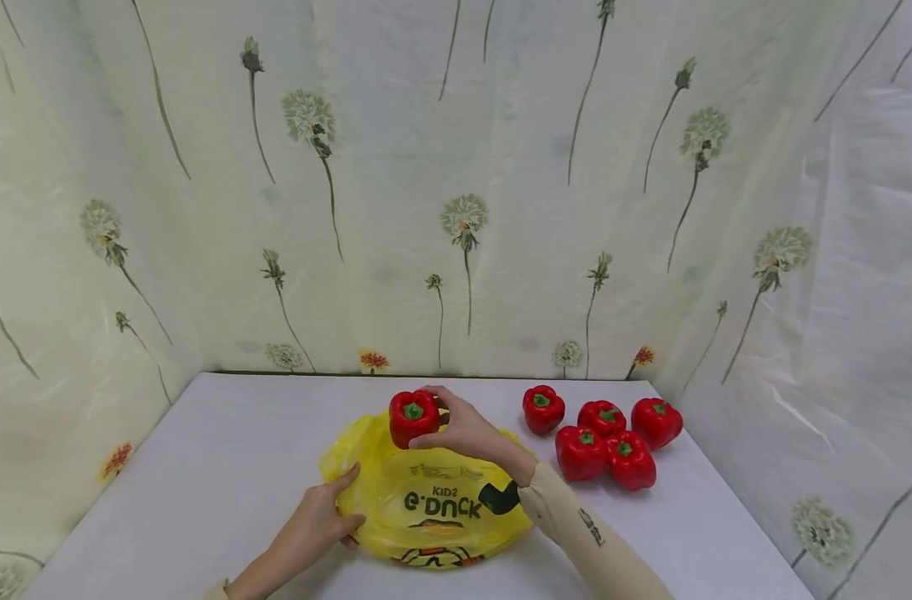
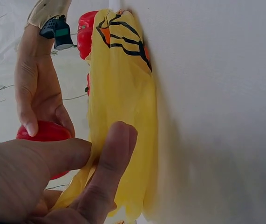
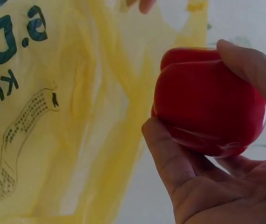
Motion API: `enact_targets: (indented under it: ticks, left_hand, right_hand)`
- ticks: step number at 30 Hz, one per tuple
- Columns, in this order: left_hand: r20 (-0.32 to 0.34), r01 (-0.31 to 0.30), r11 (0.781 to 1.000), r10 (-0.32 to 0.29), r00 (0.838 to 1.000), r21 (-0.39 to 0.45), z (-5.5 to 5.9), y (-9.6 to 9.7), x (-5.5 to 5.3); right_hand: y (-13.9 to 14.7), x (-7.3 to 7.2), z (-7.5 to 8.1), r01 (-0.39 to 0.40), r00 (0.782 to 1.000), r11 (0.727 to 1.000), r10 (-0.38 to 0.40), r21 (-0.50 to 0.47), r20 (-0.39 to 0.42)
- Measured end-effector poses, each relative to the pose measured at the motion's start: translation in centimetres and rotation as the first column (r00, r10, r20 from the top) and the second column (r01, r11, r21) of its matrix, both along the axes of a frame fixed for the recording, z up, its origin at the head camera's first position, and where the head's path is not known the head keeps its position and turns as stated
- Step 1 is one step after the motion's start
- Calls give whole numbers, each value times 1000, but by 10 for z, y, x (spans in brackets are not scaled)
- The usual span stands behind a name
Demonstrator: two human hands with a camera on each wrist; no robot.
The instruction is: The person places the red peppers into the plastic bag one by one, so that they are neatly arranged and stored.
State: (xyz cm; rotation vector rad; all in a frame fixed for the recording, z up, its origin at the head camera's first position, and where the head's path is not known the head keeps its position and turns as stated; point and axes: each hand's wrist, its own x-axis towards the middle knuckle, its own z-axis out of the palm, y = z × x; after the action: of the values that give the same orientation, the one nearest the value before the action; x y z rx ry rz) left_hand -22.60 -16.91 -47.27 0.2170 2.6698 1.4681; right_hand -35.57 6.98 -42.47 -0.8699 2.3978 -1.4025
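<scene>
My right hand grips a red bell pepper from its right side, above the far part of a yellow plastic bag. In the right wrist view the thumb and fingers wrap the glossy pepper, with the printed bag beside it. My left hand pinches the bag's left edge between thumb and fingers. Seen from the left wrist, that hand has the thin yellow plastic between its fingers, and the held pepper shows just past it. The bag lies on the table with its print upside down.
To the right on the white table several more red bell peppers sit in a cluster, one pepper slightly apart at the left. A dandelion-print curtain hangs behind the table's far edge and along both sides.
</scene>
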Motion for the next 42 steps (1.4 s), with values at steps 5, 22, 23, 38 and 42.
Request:
enact_targets:
  ticks: [5,22,23,38,42]
  left_hand:
    - [9,15,1000,-15,1000,-24,-1,0,-2]
    - [23,33,999,-33,999,-21,-6,0,-2]
    - [21,35,999,-35,999,-25,-6,0,-2]
    - [21,43,998,-42,999,-38,-9,2,-1]
    - [24,45,998,-44,999,-34,-10,3,-1]
  right_hand:
    - [-9,-3,-12,-23,1000,999,23,32,10]
    - [-25,-15,-36,28,1000,994,-30,109,10]
    - [-26,-15,-37,29,999,994,-31,109,12]
    - [-30,-18,-53,31,999,996,-33,83,29]
    - [-30,-19,-57,37,999,996,-40,84,36]
